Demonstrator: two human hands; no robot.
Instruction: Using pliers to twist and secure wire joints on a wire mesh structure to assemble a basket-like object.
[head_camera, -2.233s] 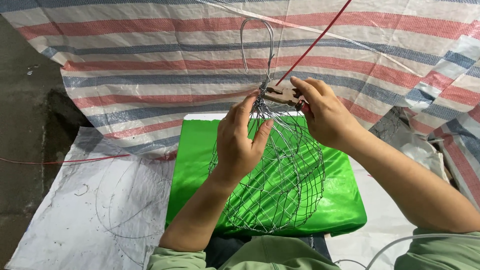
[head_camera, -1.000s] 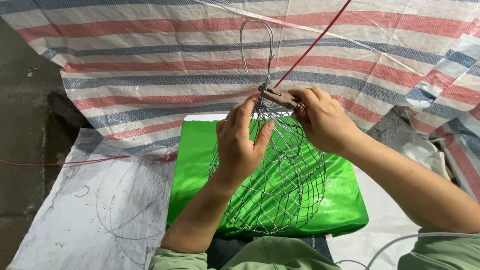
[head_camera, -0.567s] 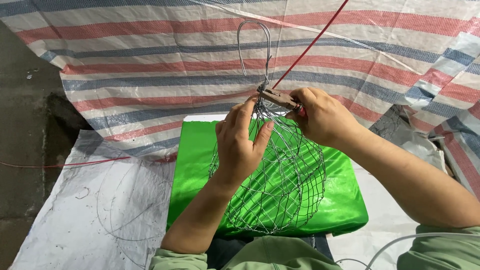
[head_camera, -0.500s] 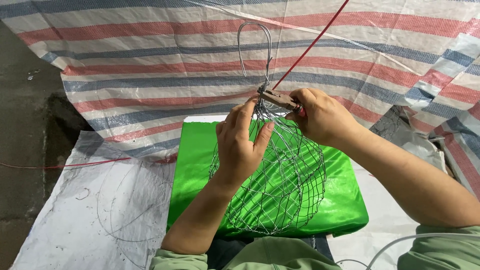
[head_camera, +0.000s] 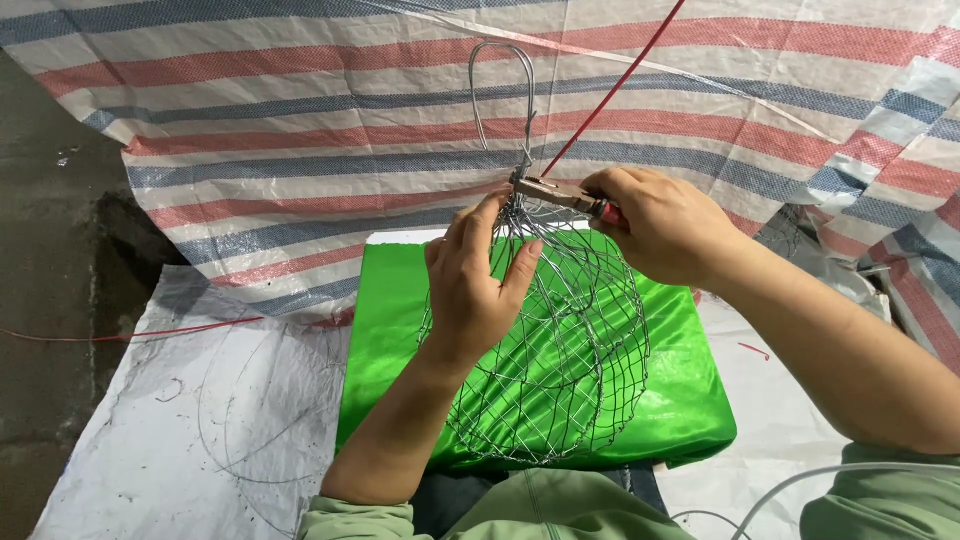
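Head view, looking down. Striped tarp (head_camera: 300, 120) fills the upper frame; a green cushion (head_camera: 690, 400) lies centre-low. Over it stands the wire mesh basket (head_camera: 570, 370), its netting apparently woven in full. Left hand (head_camera: 475, 285) clasps the gathered neck; right hand (head_camera: 665, 225) squeezes pliers (head_camera: 555, 193) shut at the twist below the wire hook (head_camera: 500, 85). Judged remaining: tightening this top joint.

Silver wire basket (head_camera: 560, 350), bright green cushion (head_camera: 690, 400), red-, blue- and white-striped tarp (head_camera: 300, 130), thin red cord (head_camera: 615, 85).
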